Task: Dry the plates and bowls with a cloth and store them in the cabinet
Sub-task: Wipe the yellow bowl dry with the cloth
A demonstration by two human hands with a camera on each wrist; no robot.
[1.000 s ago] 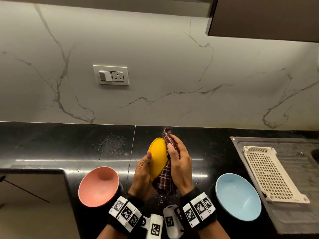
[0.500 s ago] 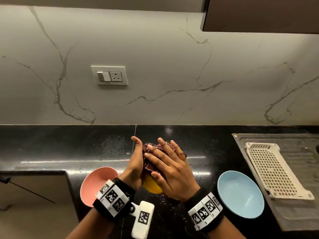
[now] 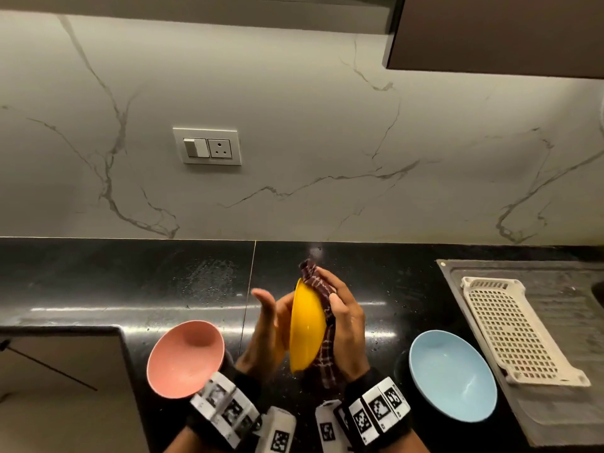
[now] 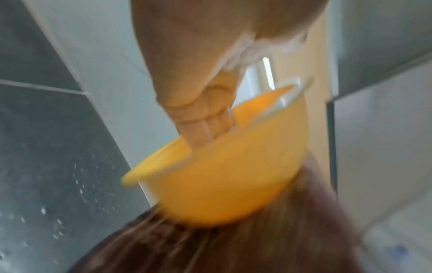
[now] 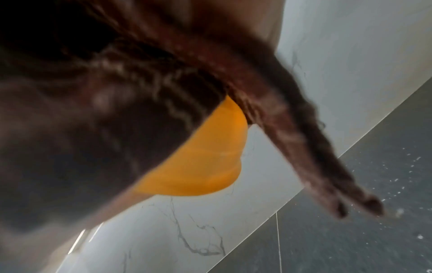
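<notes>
A yellow bowl stands on edge above the black counter, held between both hands. My left hand is on its left side; in the left wrist view its fingers hook over the rim into the bowl, and the thumb sticks up free. My right hand grips a dark checked cloth and presses it against the bowl's outer wall. The right wrist view is blurred, showing the cloth draped over the bowl. A pink bowl and a blue bowl sit on the counter.
A white perforated tray lies on the steel drainboard at the right. A dark wall cabinet hangs at the upper right. A switch and socket plate is on the marble wall. Water drops speckle the counter.
Half a second ago the right hand lay spread over the cloth on top of the bowl. Now the bowl is turned up on edge, with the cloth against its right side.
</notes>
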